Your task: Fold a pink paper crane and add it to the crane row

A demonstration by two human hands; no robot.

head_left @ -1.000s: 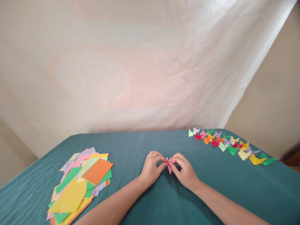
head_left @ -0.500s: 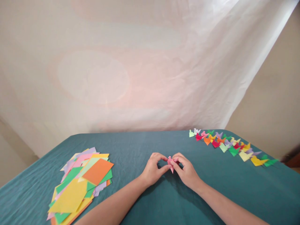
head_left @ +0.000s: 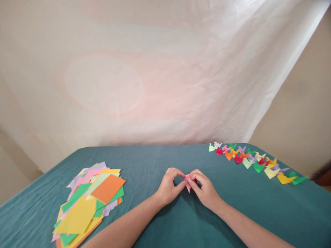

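Centre of teal table, toward the near side: left hand and right hand brought together, fingertips meeting. Pinched between thumb and forefinger tips of both: small pink folded paper, at or just above the cloth, lower point aimed toward the near edge. Grip narrow on both sides, closed on the paper; other fingers loosely curled. Exact fold under the fingers too small to tell.

Near left: loose pile of flat coloured sheets, orange and yellow uppermost, green, pink and lilac beneath; well apart from the hands. Far right: row of small folded figures in mixed colours, along the table edge; also well apart from the hands.

Progress, judged from layout: a good number of figures finished and laid out. Pink piece already compact and layered, so probably late in its folding; not yet set with the row. Large stock of unfolded sheets left.

Behind table: pale draped sheet.
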